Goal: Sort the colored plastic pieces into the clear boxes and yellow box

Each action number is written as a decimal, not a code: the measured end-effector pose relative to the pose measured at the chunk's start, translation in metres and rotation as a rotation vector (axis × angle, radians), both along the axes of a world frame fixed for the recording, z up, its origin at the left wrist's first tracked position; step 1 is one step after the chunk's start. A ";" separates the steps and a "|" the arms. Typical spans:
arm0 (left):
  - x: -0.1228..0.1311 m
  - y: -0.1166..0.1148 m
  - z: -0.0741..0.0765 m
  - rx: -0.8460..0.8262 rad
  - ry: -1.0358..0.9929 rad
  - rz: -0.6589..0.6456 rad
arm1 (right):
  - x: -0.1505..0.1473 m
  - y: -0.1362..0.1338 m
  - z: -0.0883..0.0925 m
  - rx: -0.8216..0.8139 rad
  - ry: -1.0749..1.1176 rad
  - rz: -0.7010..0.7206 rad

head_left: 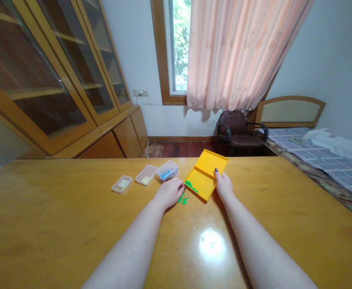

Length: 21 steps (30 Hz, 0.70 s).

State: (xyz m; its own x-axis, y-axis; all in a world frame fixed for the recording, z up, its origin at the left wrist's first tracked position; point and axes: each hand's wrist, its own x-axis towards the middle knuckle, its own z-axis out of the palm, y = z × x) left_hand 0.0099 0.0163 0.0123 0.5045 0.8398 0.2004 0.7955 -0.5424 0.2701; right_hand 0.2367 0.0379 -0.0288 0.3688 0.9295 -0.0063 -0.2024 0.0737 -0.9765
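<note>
Item: two bare forearms, nearest me, reaching over a wooden table, glossy, spanning the room's front. Item: glass-doored cabinet, left. Item: pink curtain, beyond the table. Item: brown armchair, below the curtain. Item: yellow case, two shallow halves, set askew near the table's far edge; whether it rests on the wood, I cannot tell. Item: right hand, closed on the case's right edge, thumb on top, other fingers hidden. Item: left hand, fingers curled together at the case's left corner; whether they pinch anything, I cannot tell. Item: three clear plastic boxes, left of the case. Item: small green pieces, some inside the nearer half, others loose beside the left fingertips.
</note>
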 end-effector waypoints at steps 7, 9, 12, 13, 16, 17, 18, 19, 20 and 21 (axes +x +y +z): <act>0.002 0.000 -0.001 -0.097 0.042 0.007 | 0.000 -0.002 0.003 -0.007 -0.046 -0.021; 0.003 0.002 -0.002 -0.112 0.055 0.031 | 0.000 -0.001 0.002 -0.013 -0.052 -0.022; 0.003 0.004 -0.005 -0.114 0.074 0.048 | 0.001 0.000 0.000 -0.015 -0.046 -0.014; 0.003 0.005 -0.006 -0.110 0.080 0.049 | 0.001 0.000 -0.001 -0.014 -0.047 -0.013; 0.004 0.006 -0.009 -0.108 0.088 0.059 | 0.002 0.000 -0.001 -0.022 -0.068 -0.015; 0.004 0.006 -0.009 -0.113 0.085 0.067 | 0.002 -0.001 -0.001 -0.022 -0.076 -0.016; 0.005 0.006 -0.008 -0.117 0.076 0.076 | 0.002 -0.001 0.000 -0.022 -0.080 -0.016; 0.005 0.006 -0.008 -0.114 0.060 0.081 | 0.001 -0.002 0.001 -0.018 -0.079 -0.012; 0.006 0.006 -0.006 -0.102 0.037 0.084 | 0.000 -0.002 0.001 -0.011 -0.072 -0.005; 0.006 0.005 -0.005 -0.080 0.006 0.082 | -0.001 -0.003 0.002 -0.002 -0.059 0.005</act>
